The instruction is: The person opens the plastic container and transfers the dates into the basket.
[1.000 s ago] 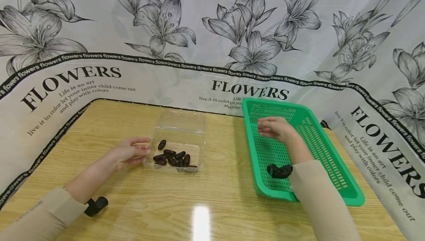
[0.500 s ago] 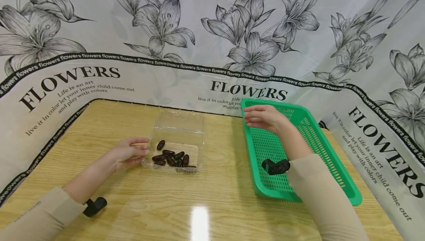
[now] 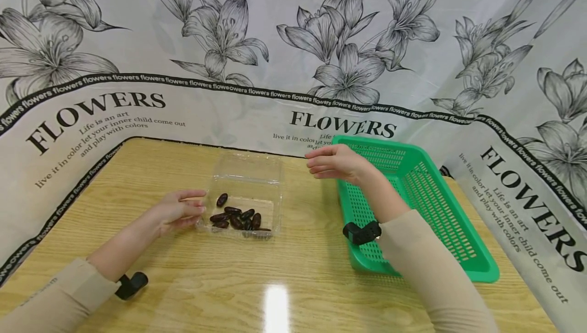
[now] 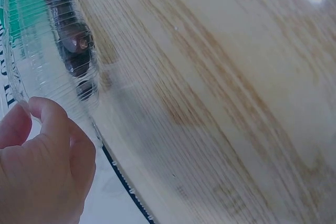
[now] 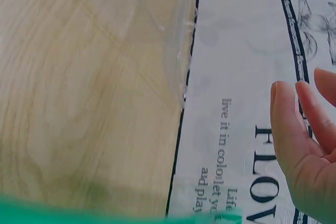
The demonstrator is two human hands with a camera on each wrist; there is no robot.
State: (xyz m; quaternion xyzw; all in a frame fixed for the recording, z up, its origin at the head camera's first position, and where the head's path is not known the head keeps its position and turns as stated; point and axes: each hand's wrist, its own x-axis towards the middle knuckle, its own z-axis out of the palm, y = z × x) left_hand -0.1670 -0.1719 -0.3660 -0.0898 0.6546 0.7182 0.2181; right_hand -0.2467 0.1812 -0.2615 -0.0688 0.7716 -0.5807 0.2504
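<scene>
Flowered sheet (image 3: 257, 88) backed the table (image 3: 183, 277). Left hand (image 3: 178, 212) pinched the clear box (image 3: 247, 179), dates (image 3: 236, 222) inside; right hand (image 3: 337, 163), empty, fingers extended, hung near the green basket (image 3: 426, 195). I judged: reaching step; next called for pinching one date.

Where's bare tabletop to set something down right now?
Bare wooden tabletop lies between the clear clamshell box and green basket, and in front of the box. Crowded: the box's near half holds dates, the left hand pinches its edge, and the right hand hovers by the gap's far end.
</scene>
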